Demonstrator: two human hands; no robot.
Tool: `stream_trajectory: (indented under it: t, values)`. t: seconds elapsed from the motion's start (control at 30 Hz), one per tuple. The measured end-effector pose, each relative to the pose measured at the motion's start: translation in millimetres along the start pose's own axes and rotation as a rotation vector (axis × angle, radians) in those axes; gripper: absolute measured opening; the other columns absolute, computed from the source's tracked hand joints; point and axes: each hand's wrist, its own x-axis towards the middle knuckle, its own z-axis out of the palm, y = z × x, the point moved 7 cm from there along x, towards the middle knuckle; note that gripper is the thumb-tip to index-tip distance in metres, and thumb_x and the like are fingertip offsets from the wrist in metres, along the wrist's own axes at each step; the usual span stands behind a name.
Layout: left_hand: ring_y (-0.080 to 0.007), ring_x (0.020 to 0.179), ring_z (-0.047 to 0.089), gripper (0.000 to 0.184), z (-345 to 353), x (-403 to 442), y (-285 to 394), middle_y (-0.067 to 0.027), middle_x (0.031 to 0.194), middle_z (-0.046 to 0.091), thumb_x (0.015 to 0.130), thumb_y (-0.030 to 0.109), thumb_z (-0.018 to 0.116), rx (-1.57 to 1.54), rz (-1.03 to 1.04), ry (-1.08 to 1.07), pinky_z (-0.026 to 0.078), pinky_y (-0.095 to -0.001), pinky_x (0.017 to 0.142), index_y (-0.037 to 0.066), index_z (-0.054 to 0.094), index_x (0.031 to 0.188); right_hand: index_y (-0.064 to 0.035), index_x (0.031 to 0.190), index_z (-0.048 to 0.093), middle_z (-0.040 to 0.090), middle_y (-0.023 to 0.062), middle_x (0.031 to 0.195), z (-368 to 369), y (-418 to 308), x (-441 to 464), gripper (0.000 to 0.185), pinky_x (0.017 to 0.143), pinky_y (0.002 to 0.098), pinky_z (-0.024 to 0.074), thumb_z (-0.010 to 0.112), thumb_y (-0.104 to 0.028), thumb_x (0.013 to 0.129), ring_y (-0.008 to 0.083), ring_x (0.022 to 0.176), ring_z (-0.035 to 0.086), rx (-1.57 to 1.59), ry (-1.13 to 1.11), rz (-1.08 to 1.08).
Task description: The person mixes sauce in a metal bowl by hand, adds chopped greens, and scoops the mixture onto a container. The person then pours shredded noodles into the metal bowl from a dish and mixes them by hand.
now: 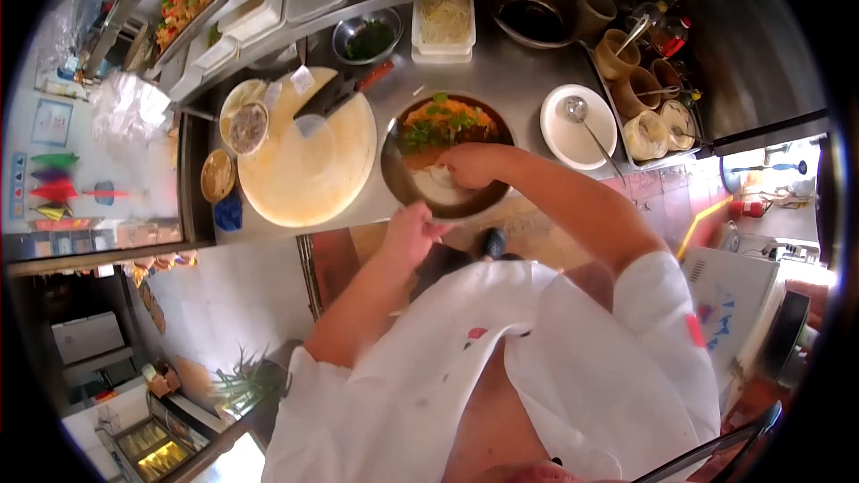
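A metal bowl sits at the counter's front edge. In it are orange shreds, chopped green herbs and something white and pale on the near side. My left hand grips the bowl's near rim, thumb and fingers closed around it. Down inside the bowl is my right hand, its fingers bent together over the white part; whatever they hold is hidden. Left of the bowl, a cleaver with a reddish handle lies on a round cutting board.
A white plate with a ladle stands at right, beside a tray of seasoning pots. Behind are a container of pale shreds, a bowl of greens and a bowl of dark liquid. A blue cloth lies left.
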Motion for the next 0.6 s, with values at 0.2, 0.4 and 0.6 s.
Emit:
stream_trajectory:
  t: [0.2,0.4,0.6]
  values:
    - [-0.0532,0.109,0.063,0.007,37.5,25.8,14.4,-0.0220,0.114,0.056,0.087,-0.001,0.046,0.009,0.145,0.048,0.063,-0.0531,0.089,-0.004,0.049,0.093,-0.0008,0.143,0.050,0.061,0.0267,0.132,-22.0,38.0,12.6,0.057,0.087,0.0433,0.0543,0.055,-0.009,0.087,0.0408,0.106,0.066,0.052,0.200,0.086]
    - [-0.0507,0.102,0.067,0.007,33.2,26.3,-2.5,-0.0215,0.113,0.060,0.086,-0.002,0.048,-0.160,-0.086,0.077,0.061,-0.0539,0.091,-0.005,0.044,0.090,-0.0058,0.147,0.048,0.063,0.0262,0.129,-1.3,15.5,-2.2,0.059,0.100,0.0443,0.0490,0.056,-0.012,0.090,0.0412,0.117,0.061,-0.130,-0.298,0.026]
    - [-0.0355,0.102,0.066,0.003,23.0,20.5,-16.7,-0.0156,0.105,0.058,0.086,0.000,0.049,0.012,0.094,0.016,0.056,-0.0579,0.099,-0.001,0.052,0.087,-0.0039,0.127,0.065,0.070,0.0243,0.115,-46.3,20.6,-12.4,0.042,0.087,0.0442,0.0538,0.059,-0.009,0.086,0.0377,0.105,0.067,-0.006,0.068,0.040]
